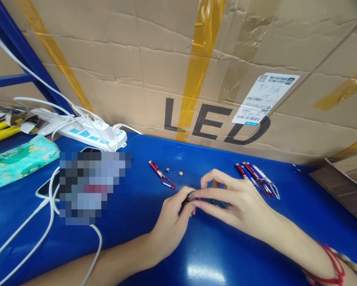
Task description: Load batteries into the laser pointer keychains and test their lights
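My left hand [175, 216] is closed, thumb and forefinger pinching a small dark piece with a ridged silvery part [191, 196], perhaps a keychain flashlight; fingers hide most of it. From the right, the thumb and forefinger of my right hand [238, 200] meet at the same silvery part, other fingers raised. Behind these fingers shows a green carabiner clip [218, 203]; whether it joins the held piece I cannot tell. Beyond my hands lie a red keychain flashlight [156, 169] with a red clip, a small metal cap [167, 169] and a small round disc [181, 173] like a button cell.
Several keychain flashlights [253, 176] lie together at right on the blue table [226, 254]. A white power strip [90, 133], cables, a green tissue pack [23, 161] and a blurred-out patch occupy the left. A large cardboard box [142, 59] stands behind.
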The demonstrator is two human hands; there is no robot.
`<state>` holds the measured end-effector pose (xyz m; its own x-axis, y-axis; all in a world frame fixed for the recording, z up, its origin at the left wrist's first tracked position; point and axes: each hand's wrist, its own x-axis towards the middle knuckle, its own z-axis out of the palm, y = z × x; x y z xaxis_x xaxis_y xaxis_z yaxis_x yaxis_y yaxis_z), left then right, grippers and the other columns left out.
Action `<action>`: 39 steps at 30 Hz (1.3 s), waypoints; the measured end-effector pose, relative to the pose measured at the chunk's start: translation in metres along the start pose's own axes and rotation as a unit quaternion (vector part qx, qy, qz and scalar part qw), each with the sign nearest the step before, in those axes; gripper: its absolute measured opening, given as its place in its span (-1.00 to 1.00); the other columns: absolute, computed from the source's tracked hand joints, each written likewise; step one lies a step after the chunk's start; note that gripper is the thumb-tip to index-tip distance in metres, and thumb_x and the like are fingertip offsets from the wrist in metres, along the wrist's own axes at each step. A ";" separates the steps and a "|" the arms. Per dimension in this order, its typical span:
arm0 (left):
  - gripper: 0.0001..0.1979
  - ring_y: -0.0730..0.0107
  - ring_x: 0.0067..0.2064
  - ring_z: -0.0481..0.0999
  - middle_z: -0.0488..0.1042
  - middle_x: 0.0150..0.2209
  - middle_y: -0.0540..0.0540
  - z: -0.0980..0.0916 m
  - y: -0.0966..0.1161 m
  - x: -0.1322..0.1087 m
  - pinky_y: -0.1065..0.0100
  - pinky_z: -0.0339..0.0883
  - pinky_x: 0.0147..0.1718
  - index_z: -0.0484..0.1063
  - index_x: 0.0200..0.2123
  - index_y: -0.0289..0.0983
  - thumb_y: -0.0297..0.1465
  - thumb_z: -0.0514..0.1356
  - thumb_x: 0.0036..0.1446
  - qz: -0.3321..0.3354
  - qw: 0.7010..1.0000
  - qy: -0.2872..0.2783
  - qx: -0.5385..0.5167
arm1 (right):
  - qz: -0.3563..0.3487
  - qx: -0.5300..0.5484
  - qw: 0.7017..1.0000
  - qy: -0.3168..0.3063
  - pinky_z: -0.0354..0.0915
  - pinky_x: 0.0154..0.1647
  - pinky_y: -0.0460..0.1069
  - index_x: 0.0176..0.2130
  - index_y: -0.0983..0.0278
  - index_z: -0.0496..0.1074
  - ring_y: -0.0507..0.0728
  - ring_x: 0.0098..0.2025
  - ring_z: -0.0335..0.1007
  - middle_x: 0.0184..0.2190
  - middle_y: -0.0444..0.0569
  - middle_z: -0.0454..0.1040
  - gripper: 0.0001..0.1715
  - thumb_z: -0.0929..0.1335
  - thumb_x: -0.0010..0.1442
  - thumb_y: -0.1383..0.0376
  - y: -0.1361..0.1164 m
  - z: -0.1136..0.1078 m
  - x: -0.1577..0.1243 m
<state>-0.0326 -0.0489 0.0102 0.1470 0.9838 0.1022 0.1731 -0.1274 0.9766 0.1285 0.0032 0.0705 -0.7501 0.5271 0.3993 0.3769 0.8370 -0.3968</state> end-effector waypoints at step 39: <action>-0.74 0.53 -0.54 0.16 0.17 -0.57 0.11 0.001 0.000 0.000 0.46 0.02 -0.53 0.11 -0.47 -0.25 -0.27 -0.09 0.25 -0.068 0.997 0.025 0.003 | -0.034 -0.015 0.999 0.019 0.35 -0.28 -0.05 -0.23 0.27 0.50 0.04 -0.25 0.37 -0.19 0.02 0.41 -0.82 0.30 0.22 0.31 0.010 0.009 0.004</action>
<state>-0.0320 -0.0493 0.0099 0.0738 0.9970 -0.0214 0.1949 0.0066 0.9808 0.1237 0.0122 0.0608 -0.7535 0.4743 0.4553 0.3427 0.8743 -0.3437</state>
